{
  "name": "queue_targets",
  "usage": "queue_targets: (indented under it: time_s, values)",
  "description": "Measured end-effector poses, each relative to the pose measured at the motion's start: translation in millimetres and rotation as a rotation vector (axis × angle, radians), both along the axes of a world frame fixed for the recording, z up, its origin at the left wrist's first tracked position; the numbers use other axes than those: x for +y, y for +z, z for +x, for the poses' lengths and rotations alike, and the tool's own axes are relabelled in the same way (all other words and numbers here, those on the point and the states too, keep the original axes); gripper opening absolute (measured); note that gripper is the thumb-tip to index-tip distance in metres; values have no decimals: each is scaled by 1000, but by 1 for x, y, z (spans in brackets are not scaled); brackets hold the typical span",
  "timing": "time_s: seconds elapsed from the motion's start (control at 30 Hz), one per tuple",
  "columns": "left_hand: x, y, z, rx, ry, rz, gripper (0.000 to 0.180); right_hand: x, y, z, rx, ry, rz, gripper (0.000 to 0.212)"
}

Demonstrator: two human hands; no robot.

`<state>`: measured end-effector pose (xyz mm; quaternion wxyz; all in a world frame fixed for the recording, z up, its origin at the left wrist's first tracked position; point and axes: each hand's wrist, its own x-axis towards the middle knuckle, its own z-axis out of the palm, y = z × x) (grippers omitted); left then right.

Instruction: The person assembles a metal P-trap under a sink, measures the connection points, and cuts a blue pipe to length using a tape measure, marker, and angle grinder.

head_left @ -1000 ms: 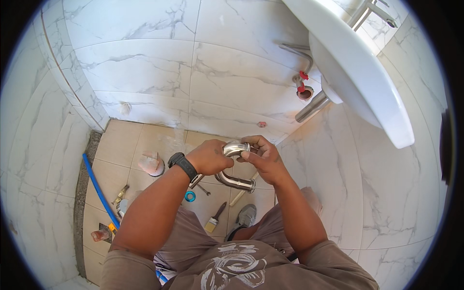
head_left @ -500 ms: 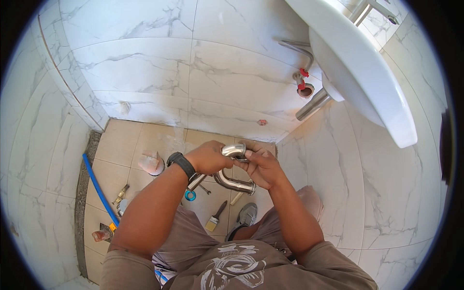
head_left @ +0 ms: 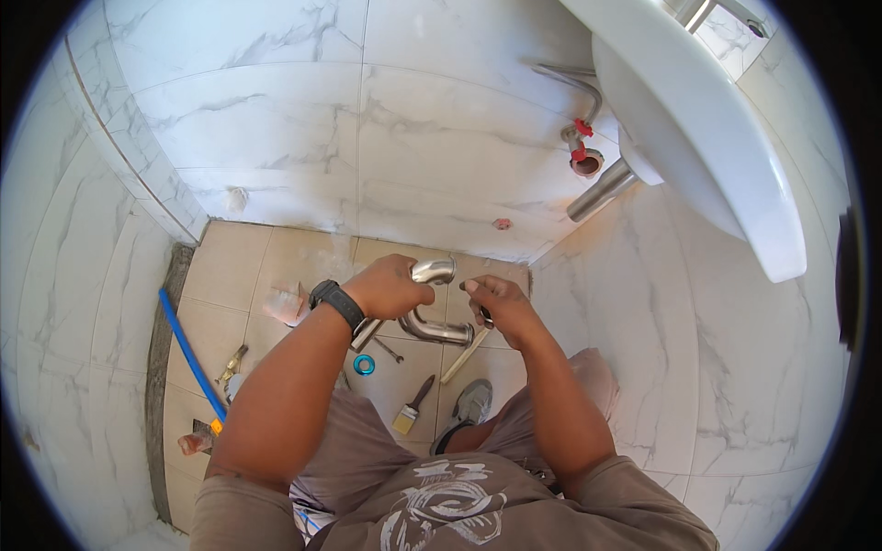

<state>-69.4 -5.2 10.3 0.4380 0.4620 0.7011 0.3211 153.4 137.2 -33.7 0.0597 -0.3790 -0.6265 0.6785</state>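
Note:
A shiny curved metal drain trap [head_left: 439, 331] hangs over the floor, its short upper bend toward my right side. My left hand [head_left: 384, 289], with a watch on its wrist, wraps around the trap near that bend. Apart from the pipe, my right hand [head_left: 507, 314] pinches a small dark piece [head_left: 463, 286] between thumb and finger. Its kind is too small to make out, and something dark and shiny also shows under the curled fingers. Below the hands lie a blue ring [head_left: 357, 364], a wrench [head_left: 393, 353], a paintbrush [head_left: 405, 420] and a pale stick [head_left: 462, 360].
A white washbasin [head_left: 735, 156] juts out at upper right, with a metal drain tube [head_left: 602, 191] below it. Close by are a red-handled valve [head_left: 582, 129] and a round wall opening [head_left: 586, 163]. A blue hose [head_left: 188, 354] and brass fitting [head_left: 231, 364] lie at left.
My right hand has come away from the trap's upper bend, slightly to the right, with a small dark piece in its fingers. My left hand keeps hold of the trap, shifted slightly left.

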Motion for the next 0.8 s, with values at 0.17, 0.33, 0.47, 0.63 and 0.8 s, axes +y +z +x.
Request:
queue_targets:
  time_s: [0.17,0.33,0.47,0.63,0.8]
  values:
    - [4,-15,-6,21,69,99,40,-5,-26,22,-54,176,-215,37]
    - [11,-20,-1,4,47,-43,45,-10,-55,27,195,18,-389,37]
    - [8,-24,7,499,-41,-66,40,-1,-79,25,103,-120,-348,33]
    - [2,-28,-5,512,5,-54,30,8,-140,23,-197,-191,-51,32]
    - [-8,-22,-6,432,20,79,38,15,-232,24,-597,-149,49,24]
